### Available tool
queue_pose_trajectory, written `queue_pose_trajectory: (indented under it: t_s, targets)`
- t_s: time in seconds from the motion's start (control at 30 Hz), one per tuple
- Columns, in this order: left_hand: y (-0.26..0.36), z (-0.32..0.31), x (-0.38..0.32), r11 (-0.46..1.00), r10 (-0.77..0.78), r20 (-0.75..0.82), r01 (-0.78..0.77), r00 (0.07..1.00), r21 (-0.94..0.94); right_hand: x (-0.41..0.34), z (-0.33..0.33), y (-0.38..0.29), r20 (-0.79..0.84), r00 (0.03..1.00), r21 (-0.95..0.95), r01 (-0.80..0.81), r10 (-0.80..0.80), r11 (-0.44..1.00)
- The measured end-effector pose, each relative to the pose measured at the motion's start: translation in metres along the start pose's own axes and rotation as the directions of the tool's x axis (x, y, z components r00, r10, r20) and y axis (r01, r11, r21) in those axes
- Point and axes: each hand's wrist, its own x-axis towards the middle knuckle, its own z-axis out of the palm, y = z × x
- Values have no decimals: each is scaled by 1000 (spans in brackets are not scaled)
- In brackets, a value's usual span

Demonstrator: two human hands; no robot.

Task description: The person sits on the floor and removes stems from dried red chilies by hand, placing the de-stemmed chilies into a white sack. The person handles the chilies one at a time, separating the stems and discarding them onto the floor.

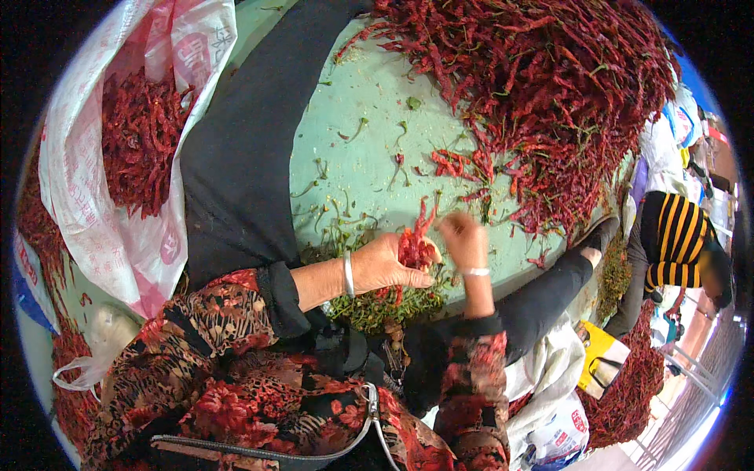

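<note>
My left hand (pixel 377 268) is closed around a small bunch of dried red chillies (pixel 416 244), and one chilli sticks up out of the grip. Just to the right of the bunch is my right hand (pixel 462 238), blurred and curled at the fingers; whether it pinches anything is unclear. A heap of green chilli stems (pixel 389 309) lies below both hands, between my legs. Loose stems (pixel 358 128) are scattered over the pale green floor (pixel 377 88). Beyond my hands, a large pile of dried red chillies (pixel 542 88) spreads across the upper right.
A white woven sack (pixel 76 171), holding red chillies (pixel 141 135), stands open beyond my left leg (pixel 247 141). My right leg (pixel 542 306) stretches towards the big pile. At right are a person in a striped top (pixel 674 235), a yellow bag (pixel 601 359) and another chilli pile (pixel 630 388).
</note>
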Motion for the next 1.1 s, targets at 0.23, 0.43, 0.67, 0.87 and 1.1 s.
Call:
queue_pose_trajectory:
  t_s: [0.23,0.43,0.67,0.87,1.1]
  targets:
    - [-9,-26,18,992,-106,-458,64,883,-106,89,14,7,-24,999,-393,-51,46,918]
    - [-19,-29,19,989,-127,-432,79,893,-127,15,19,3,-273,961,1,53,-51,999]
    - [-27,-24,15,982,-40,-309,-20,950,-189,-24,5,-43,-379,886,503,-45,267,863]
    - [-30,-23,10,990,9,-246,-43,969,-134,-74,19,-74,-78,993,389,-53,90,920]
    - [-20,-27,18,993,-6,-486,63,874,102,-65,-13,-26,286,957,-129,79,-39,989]
